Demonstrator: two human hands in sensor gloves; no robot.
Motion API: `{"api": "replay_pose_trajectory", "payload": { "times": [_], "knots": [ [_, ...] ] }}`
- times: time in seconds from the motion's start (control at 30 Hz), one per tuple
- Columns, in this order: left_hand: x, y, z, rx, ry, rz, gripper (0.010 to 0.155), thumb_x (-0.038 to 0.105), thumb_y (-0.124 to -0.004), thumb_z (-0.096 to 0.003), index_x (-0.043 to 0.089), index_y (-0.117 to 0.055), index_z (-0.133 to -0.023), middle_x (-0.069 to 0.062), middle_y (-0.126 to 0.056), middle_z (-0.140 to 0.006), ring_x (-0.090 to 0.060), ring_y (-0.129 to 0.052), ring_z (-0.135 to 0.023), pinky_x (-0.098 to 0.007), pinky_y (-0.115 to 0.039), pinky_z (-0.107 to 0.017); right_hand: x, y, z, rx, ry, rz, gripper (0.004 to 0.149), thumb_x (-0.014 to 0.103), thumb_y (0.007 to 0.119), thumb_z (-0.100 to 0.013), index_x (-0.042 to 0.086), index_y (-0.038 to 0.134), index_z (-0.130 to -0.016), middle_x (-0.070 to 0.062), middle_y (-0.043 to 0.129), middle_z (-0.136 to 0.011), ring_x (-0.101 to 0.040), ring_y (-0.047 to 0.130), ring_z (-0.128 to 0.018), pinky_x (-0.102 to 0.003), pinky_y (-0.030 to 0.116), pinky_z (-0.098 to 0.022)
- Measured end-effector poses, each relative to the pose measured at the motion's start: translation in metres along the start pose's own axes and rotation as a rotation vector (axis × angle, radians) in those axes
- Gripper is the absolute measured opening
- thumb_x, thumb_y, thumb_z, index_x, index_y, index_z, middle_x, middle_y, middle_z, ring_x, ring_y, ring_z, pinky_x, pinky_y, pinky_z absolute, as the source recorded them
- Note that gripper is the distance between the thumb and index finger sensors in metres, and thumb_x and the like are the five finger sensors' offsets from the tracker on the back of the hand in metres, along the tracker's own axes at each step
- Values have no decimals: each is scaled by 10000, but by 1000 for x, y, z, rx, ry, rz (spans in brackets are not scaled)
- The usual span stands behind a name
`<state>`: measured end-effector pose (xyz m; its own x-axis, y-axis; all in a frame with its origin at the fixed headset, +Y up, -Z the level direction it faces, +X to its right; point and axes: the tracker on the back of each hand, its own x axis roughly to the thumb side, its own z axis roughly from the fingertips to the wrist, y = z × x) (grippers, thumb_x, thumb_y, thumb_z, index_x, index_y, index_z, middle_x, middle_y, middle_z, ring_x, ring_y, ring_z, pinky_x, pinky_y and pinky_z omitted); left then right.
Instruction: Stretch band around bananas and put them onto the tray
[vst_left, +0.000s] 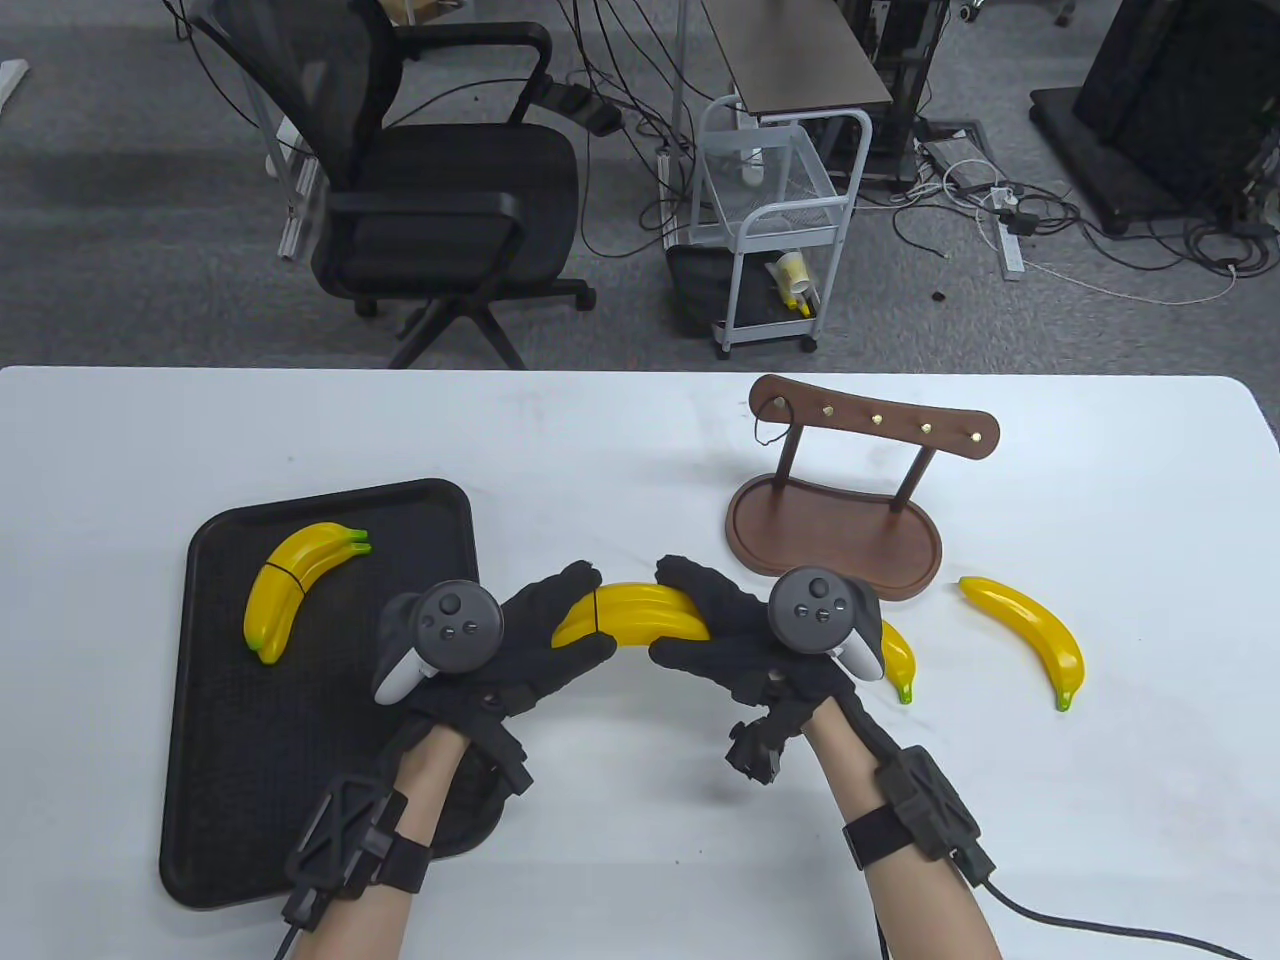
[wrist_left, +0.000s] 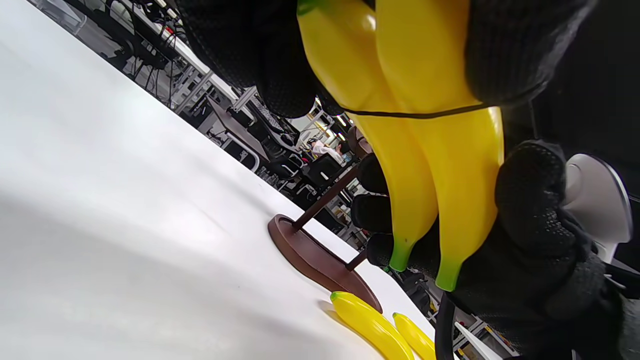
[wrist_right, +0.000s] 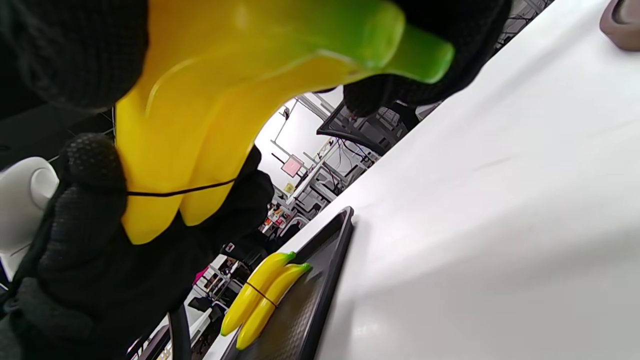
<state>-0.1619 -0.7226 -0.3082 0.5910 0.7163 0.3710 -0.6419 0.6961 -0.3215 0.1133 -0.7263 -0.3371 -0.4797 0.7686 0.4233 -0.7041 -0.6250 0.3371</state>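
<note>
Both hands hold a pair of yellow bananas (vst_left: 640, 612) just above the table, right of the tray. My left hand (vst_left: 560, 630) grips one end, and my right hand (vst_left: 700, 620) grips the other. A thin black band (vst_left: 596, 612) circles the pair near the left hand; the same band (wrist_left: 415, 114) crosses both bananas (wrist_left: 425, 150) in the left wrist view, and the band (wrist_right: 180, 192) shows again across the bananas (wrist_right: 200, 130) in the right wrist view. The black tray (vst_left: 300, 740) carries another banded pair (vst_left: 295, 585).
A loose banana (vst_left: 1030, 635) lies at the right, and another banana (vst_left: 897, 665) is partly hidden behind my right hand. A brown wooden stand (vst_left: 840, 520) with a peg rail sits behind them; a spare band (vst_left: 768, 432) hangs from its left peg.
</note>
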Motion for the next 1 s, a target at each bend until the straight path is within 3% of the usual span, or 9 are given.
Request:
{"api": "replay_pose_trajectory", "payload": {
  "times": [0.5,1.0],
  "knots": [
    [3,-1,-1,-37,-8,-38,787,608,-736,-548,228,-443,-1172,-50,-612,-1224,-341,-729,-1078,-544,-562,-839,4,0,2,-67,-32,14,846,600,824,-436,104,584,-1079,-167,731,-1052,-405,871,-775,-551,772,-528],
    [7,-8,-3,-59,-10,-91,784,615,-760,-534,247,-471,-1163,-30,-622,-1219,-339,-763,-1061,-541,-594,-829,10,10,0,-21,-52,80,841,600,818,-437,99,594,-1074,-174,746,-1048,-398,886,-768,-545,782,-517]
  ]
}}
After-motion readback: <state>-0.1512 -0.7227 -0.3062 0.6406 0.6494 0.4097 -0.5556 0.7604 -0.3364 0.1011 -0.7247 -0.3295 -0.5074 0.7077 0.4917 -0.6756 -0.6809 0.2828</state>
